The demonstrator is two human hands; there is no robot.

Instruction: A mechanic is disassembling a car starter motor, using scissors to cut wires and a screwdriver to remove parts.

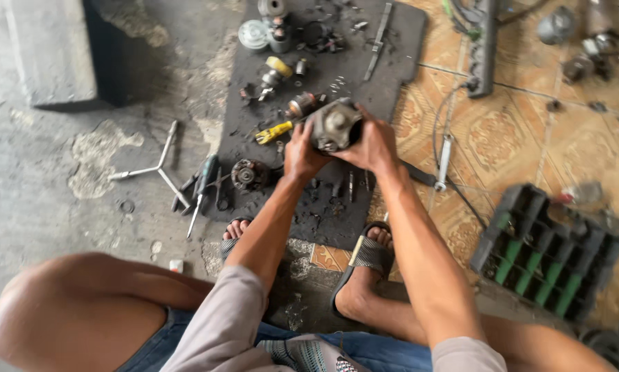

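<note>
Head view looks straight down on a person squatting over a dark rubber mat strewn with greasy parts. Just above the centre of the frame both hands close around one thing: a grey metal motor housing, a stubby cylinder with a round boss at its end. Its end face is turned up toward the camera, so its long axis seems to run roughly along the line of sight, tipped slightly toward the upper left of the frame.

The left hand sits at the lower left of the housing, fingers curled up against its side. The right hand sits to the right and a little above, wrapped over the rim, its thumb lying across the top edge. Both are grasping the housing, which is pinched between them and lifted clear of the mat. Neither is nearer than the other; they oppose each other across the body along a line slanting from lower left to upper right.

Just to the left of the housing lie a yellow-handled tool and a small copper-wound armature. Lower left, a round gear-like part sits at the mat's edge beside a pair of pliers, and a three-way wrench lies on the concrete floor. A green-and-black tray stands well apart at the right.
</note>
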